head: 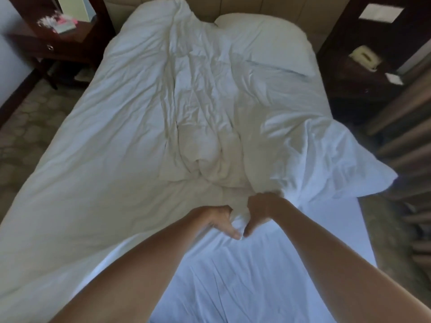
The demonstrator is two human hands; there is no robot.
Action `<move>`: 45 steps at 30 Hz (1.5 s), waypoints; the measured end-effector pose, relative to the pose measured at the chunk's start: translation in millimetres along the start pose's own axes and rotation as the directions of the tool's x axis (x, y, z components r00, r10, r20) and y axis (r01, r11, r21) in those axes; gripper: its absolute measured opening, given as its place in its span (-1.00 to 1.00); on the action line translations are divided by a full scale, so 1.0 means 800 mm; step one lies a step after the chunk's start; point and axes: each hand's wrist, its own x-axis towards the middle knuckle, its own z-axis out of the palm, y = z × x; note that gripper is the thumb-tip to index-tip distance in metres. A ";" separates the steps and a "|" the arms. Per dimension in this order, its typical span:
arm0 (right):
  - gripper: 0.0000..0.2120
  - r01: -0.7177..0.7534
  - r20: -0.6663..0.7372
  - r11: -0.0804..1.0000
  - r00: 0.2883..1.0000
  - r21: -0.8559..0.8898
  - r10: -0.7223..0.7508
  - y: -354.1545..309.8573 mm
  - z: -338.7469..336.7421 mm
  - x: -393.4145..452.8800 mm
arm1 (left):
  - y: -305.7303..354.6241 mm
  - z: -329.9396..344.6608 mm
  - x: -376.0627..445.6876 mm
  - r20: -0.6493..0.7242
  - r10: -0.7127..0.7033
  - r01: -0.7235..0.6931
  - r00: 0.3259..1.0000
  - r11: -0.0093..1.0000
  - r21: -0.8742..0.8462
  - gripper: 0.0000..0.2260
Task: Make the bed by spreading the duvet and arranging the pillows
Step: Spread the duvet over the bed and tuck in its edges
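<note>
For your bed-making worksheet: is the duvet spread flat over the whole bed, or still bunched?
Still bunched. The duvet is rumpled mid-bed, both hands, left hand and right hand, grip its edge, and bare sheet shows at the near end.

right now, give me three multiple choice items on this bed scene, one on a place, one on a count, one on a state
1. Where is the pillow?
A. at the head of the bed, right side
B. on the floor
C. under the hands

2. How many hands grip the duvet?
A. none
B. one
C. two

3. How does the duvet lie?
A. spread flat over the whole bed
B. bunched and creased, with the sheet bare at the near end
C. folded in a neat square

Answers:
1 A, the pillow lies against the headboard on the right.
2 C, the left hand and the right hand both clutch a fold of its near edge.
3 B, creases run down its middle and the near right of the sheet is uncovered.
</note>
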 end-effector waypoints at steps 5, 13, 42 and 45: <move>-0.22 0.070 0.009 0.990 0.998 -0.125 -0.070 0.006 0.033 -0.080 | 0.039 0.057 -0.052 -0.044 -0.042 0.040 0.998 0.999 -0.034 -0.01; -0.38 0.110 -0.173 0.972 0.974 -0.206 -0.146 -0.013 0.072 -0.168 | 0.067 0.107 -0.142 -0.124 -0.121 0.102 0.985 0.983 -0.153 -0.27; -0.89 0.096 -0.033 0.994 0.995 0.046 -0.095 0.012 0.297 -0.329 | 0.168 0.341 -0.219 -0.357 -0.033 -0.147 0.933 0.874 -0.463 -0.86; -0.89 0.062 -0.071 0.996 0.996 0.063 -0.057 0.072 0.305 -0.335 | 0.214 0.331 -0.193 -0.358 -0.036 -0.126 0.933 0.899 -0.419 -0.84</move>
